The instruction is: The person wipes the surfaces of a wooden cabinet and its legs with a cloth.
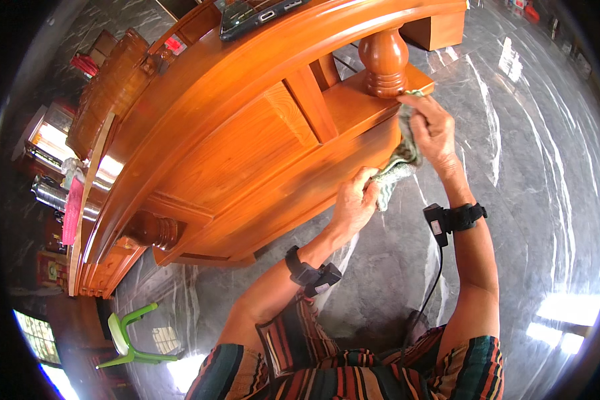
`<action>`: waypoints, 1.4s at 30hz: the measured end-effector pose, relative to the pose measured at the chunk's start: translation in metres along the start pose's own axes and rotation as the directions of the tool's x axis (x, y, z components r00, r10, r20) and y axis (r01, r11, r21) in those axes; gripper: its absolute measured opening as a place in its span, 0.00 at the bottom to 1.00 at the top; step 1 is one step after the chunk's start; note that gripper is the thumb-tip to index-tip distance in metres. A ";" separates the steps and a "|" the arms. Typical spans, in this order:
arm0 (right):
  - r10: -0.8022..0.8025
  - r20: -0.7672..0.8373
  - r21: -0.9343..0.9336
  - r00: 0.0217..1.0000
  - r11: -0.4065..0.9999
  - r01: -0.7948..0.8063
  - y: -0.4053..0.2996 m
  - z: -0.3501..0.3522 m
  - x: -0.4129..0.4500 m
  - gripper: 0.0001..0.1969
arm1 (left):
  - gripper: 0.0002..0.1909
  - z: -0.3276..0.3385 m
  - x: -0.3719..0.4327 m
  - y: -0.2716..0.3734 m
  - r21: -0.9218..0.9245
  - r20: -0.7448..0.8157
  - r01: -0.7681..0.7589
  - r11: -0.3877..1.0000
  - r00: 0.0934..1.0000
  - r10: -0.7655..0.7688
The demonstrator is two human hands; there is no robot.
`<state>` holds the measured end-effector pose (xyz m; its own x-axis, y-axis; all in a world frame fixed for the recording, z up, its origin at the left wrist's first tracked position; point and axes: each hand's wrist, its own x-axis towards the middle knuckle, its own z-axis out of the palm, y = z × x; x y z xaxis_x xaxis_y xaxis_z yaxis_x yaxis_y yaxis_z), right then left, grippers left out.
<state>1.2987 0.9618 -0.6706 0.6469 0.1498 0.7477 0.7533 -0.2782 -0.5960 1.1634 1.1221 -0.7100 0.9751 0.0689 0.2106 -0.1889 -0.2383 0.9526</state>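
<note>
A green and white striped cloth (pixel 404 155) is stretched between my two hands. My right hand (pixel 434 131) pinches its upper end against the base of a turned wooden baluster (pixel 384 62), at the corner of a ledge (pixel 352 102). Lower and to the left, my left hand (pixel 356 200) grips the other end beside the lower side panel of a varnished wooden cabinet (pixel 240 165). Some of the cloth hangs below my left fingers. Black devices are strapped to both wrists, and a cable runs from the right one.
A phone (pixel 260 17) lies on the cabinet's curved top edge. A second turned post (pixel 152 231) stands at the cabinet's left end. A green and white plastic stool (pixel 127 337) is at the lower left. Dark marble-patterned floor (pixel 510 200) extends to the right.
</note>
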 end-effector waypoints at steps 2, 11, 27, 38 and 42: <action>0.040 0.134 -0.207 0.990 0.978 -0.012 -0.017 0.017 0.004 0.17 | 0.10 -0.005 -0.001 0.001 0.000 -0.023 0.034 0.999 0.999 -0.034; -0.045 0.002 -0.065 0.999 0.997 0.045 0.006 0.016 -0.003 0.18 | 0.09 -0.002 0.003 -0.005 -0.014 -0.044 0.043 0.999 0.998 -0.044; 0.296 -0.095 0.408 0.950 0.883 -0.234 0.026 0.001 0.051 0.09 | 0.08 -0.017 0.017 0.049 0.098 -0.466 -0.219 0.971 0.852 0.239; 0.401 -0.348 0.350 0.847 0.894 -0.280 0.040 0.026 0.059 0.06 | 0.08 -0.037 0.019 0.028 0.292 -0.355 -0.087 0.952 0.915 0.193; 0.177 -0.473 0.105 0.863 0.984 -0.144 0.004 0.033 0.041 0.12 | 0.06 -0.055 0.003 0.011 0.352 -0.320 -0.061 0.934 0.930 0.181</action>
<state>1.3323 0.9978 -0.6526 0.6355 -0.3692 0.6781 0.6603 -0.1955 -0.7251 1.1582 1.1728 -0.6872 0.8353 0.3313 0.4389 -0.1952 -0.5675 0.7999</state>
